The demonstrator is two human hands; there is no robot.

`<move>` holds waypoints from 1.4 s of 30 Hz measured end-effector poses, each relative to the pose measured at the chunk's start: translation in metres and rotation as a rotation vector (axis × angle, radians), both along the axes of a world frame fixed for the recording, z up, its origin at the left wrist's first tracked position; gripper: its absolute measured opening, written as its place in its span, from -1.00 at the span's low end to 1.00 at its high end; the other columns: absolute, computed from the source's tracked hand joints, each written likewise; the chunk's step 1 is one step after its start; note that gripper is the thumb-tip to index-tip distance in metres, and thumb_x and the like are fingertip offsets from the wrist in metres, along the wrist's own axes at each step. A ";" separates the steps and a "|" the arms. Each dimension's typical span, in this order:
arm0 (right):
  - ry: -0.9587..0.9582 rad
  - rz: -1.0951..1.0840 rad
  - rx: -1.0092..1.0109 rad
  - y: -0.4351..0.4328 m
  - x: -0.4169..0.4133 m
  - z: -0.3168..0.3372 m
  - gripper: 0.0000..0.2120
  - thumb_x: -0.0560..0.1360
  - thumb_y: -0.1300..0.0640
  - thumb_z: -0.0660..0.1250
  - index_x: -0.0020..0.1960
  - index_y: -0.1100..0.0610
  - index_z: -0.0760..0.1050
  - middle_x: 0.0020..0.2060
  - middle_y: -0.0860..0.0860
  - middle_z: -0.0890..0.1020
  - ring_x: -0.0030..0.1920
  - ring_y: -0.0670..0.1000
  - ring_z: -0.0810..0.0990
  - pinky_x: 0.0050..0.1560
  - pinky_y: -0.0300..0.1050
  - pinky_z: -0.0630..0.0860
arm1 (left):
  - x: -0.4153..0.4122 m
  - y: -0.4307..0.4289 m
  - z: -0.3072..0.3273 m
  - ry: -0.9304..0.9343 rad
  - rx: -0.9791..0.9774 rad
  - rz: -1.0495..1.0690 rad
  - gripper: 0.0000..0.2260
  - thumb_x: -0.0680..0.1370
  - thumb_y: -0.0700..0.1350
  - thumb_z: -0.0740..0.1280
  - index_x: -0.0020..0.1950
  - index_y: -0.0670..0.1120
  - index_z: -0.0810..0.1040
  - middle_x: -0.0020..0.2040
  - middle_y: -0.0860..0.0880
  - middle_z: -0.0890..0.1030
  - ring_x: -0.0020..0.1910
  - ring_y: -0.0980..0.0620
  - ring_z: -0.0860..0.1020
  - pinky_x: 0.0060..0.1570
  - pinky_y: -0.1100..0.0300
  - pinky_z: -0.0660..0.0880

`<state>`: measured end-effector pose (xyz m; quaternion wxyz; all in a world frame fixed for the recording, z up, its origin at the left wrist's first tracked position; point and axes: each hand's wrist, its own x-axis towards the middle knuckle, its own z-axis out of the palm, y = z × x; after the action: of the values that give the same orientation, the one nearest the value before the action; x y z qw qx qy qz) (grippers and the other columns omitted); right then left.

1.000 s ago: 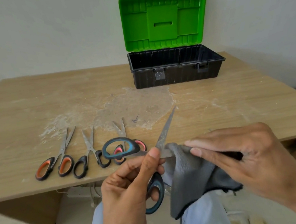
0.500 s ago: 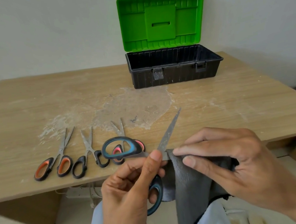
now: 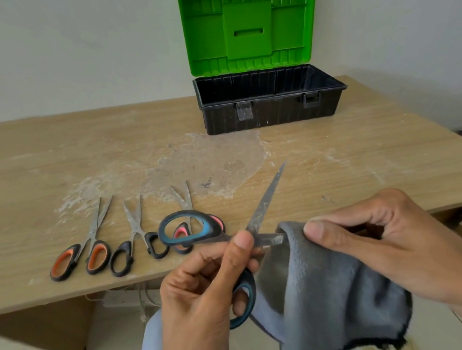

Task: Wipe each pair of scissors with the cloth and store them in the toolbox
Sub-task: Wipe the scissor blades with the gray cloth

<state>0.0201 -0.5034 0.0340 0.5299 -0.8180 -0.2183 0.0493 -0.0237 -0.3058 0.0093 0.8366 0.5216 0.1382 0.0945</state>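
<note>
pale wall behind, dusty wooden bench (image 3: 51,153) out front with the open toolbox (image 3: 271,110) at its far edge and three pairs of scissors (image 3: 136,236) lying near the front edge, while the blue-handled scissors (image 3: 265,201) are held splayed open above the lap. left hand (image 3: 203,306) is clenched round the pivot and lower handle, and right hand (image 3: 387,238) has its fingers (image 3: 342,216) pinching the grey cloth (image 3: 320,279) over one blade. the danger from here looks plain: the other blade juts out bare, and if the cloth slips along the edge it could nick a fingertip or let the blades snap shut.
</note>
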 end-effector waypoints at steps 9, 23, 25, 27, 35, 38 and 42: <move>-0.150 -0.005 -0.088 0.020 -0.008 -0.003 -0.80 0.55 -0.13 0.39 -0.03 -0.14 0.78 -0.35 -0.18 0.71 -0.40 -0.14 0.60 -0.35 -0.23 0.50 | 0.001 0.000 0.002 -0.047 0.115 -0.009 -0.81 0.19 -0.03 0.51 -0.37 -0.15 0.70 -0.44 -0.20 0.62 -0.59 0.08 0.39 -0.65 0.36 0.25; -0.051 0.054 -0.138 0.000 -0.011 -0.015 -0.53 0.57 -0.30 0.32 -0.06 0.08 0.76 -0.40 0.12 0.63 -0.44 0.15 0.51 -0.40 0.05 0.40 | -0.003 -0.001 0.000 0.082 0.009 -0.087 -0.76 0.16 -0.06 0.51 -0.37 -0.23 0.68 -0.43 -0.20 0.59 -0.67 0.10 0.27 -0.67 0.41 0.20; -0.072 0.043 -0.128 -0.002 -0.013 -0.014 -0.61 0.55 -0.32 0.33 -0.12 -0.07 0.77 -0.48 0.03 0.57 -0.51 0.01 0.42 -0.46 -0.16 0.31 | -0.003 0.000 0.001 0.094 0.009 -0.092 -0.77 0.17 -0.05 0.51 -0.38 -0.22 0.68 -0.42 -0.20 0.60 -0.67 0.09 0.27 -0.67 0.40 0.20; -0.121 0.021 -0.125 -0.002 -0.013 -0.015 -0.57 0.56 -0.28 0.35 -0.20 0.01 0.75 -0.53 -0.01 0.46 -0.52 -0.11 0.32 -0.45 -0.31 0.25 | -0.002 0.000 0.000 0.095 0.021 -0.088 -0.77 0.18 -0.04 0.51 -0.37 -0.21 0.69 -0.42 -0.19 0.60 -0.65 0.09 0.28 -0.66 0.39 0.21; -0.101 -0.026 -0.073 0.015 -0.018 -0.018 -0.62 0.61 -0.15 0.34 -0.21 0.08 0.71 -0.49 -0.01 0.46 -0.44 -0.19 0.37 -0.38 -0.36 0.26 | 0.000 0.000 0.000 0.047 0.056 -0.062 -0.79 0.18 -0.02 0.51 -0.39 -0.15 0.68 -0.43 -0.14 0.59 -0.63 0.10 0.28 -0.65 0.39 0.21; 0.027 0.047 -0.081 0.006 -0.013 -0.016 -0.64 0.58 -0.31 0.32 -0.08 -0.12 0.77 -0.46 0.03 0.59 -0.46 -0.03 0.44 -0.39 -0.17 0.34 | -0.002 0.003 -0.001 0.078 0.026 -0.065 -0.81 0.18 -0.03 0.50 -0.41 -0.15 0.67 -0.43 -0.15 0.59 -0.65 0.12 0.28 -0.65 0.40 0.19; -0.085 -0.098 -0.093 -0.001 -0.019 -0.016 -0.58 0.54 -0.34 0.31 -0.04 -0.07 0.78 -0.49 -0.04 0.63 -0.53 -0.01 0.50 -0.50 -0.13 0.37 | -0.001 0.007 -0.006 0.111 0.014 -0.061 -0.81 0.22 -0.06 0.50 -0.37 -0.19 0.68 -0.40 -0.19 0.61 -0.64 0.10 0.29 -0.64 0.39 0.20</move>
<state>0.0015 -0.5045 0.0175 0.4833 -0.8528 -0.1976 -0.0015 -0.0248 -0.2988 0.0029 0.8265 0.5358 0.1679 0.0406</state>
